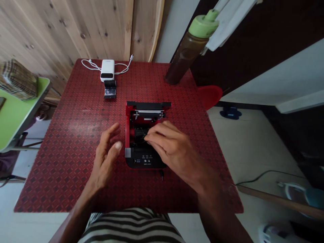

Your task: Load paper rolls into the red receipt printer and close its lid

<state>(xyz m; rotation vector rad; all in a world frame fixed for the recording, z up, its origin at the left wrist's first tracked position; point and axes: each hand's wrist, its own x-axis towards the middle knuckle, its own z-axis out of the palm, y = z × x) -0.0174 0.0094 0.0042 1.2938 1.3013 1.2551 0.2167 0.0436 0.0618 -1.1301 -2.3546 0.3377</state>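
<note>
Head view. Left hand (106, 157): fingers spread apart, held just left of the receipt printer (128, 128), touching nothing that shows. Right hand (169, 146): fingers together, tips inside the printer's open compartment, on a black item (139, 133); clamped or merely resting, cannot tell. Printer: red and black, lid open, directly beneath the right fingers. Beyond the fingertips: black wrapped pack (110, 89), white power bank (107, 70), white cable (88, 64). Beyond and right of the fingers: brown bottle (183, 59), green cap. All on red patterned table (76, 162).
</note>
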